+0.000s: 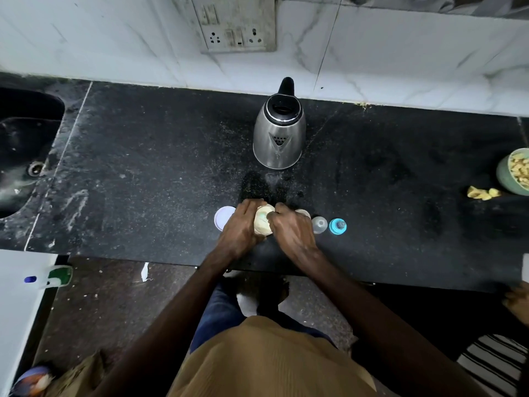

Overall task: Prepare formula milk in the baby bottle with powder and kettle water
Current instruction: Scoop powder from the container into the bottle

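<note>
**Both hands on the powder tub at the front edge of the table**

Far left, the sink (28, 138) cuts into the black table (143, 167), and from there a wide bare stretch runs to the middle. Next comes a pale round lid (222, 218), lying flat, just beside the left hand (240, 227). That hand's grip is wrapped round the left side of the powder tub (262, 224), which stands open with cream powder inside, close to the front edge. Behind it, well apart and near the wall, is the steel kettle (279, 133), lid up, spout toward us. The right hand (292, 230) has its fingers curled down at the tub's mouth; whether that grip pinches anything, I cannot tell. Just right of it stands the clear baby bottle (319, 224), open-topped, contents unclear, then the blue teat collar (337, 226) beside it. More bare table follows, then yellow scraps (483, 193) and a green bowl (512, 173) of yellow pieces at the right edge.
</note>
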